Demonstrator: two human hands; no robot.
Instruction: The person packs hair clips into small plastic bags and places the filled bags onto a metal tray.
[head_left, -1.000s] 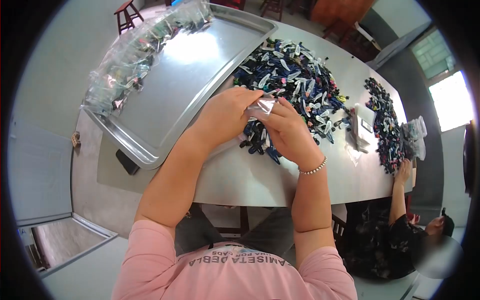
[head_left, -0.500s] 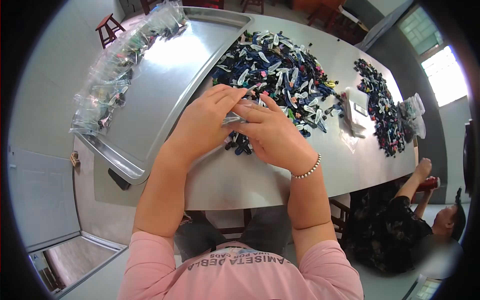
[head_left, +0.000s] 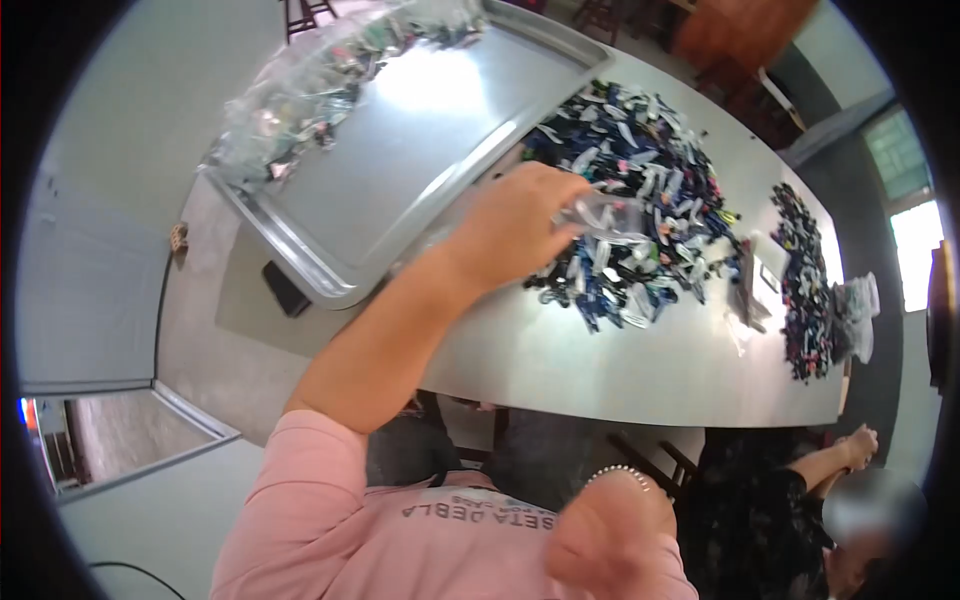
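My left hand (head_left: 520, 225) pinches a small clear plastic bag (head_left: 612, 218) by its end, above the near left part of a heap of hair clips (head_left: 640, 300). The snap clips are mostly dark blue, black and silvery white, with a few coloured bits among them. Whether anything is in the bag cannot be made out. My right hand (head_left: 610, 530) is drawn back in front of my pink shirt, off the table, with a beaded bracelet at the wrist. Motion smears its fingers.
A large metal tray (head_left: 345, 285) lies at the left, with a row of filled clear bags (head_left: 300, 110) along its far side. Further right are a stack of plastic bags (head_left: 757, 290), a second clip heap (head_left: 805, 290) and bulging bags (head_left: 857, 315). Another person (head_left: 770, 490) sits at the right.
My hands have parted: the right has come back to my chest, while the left keeps the bag over the clips. The view has turned, shifting the table rightward. The other person's head has lowered.
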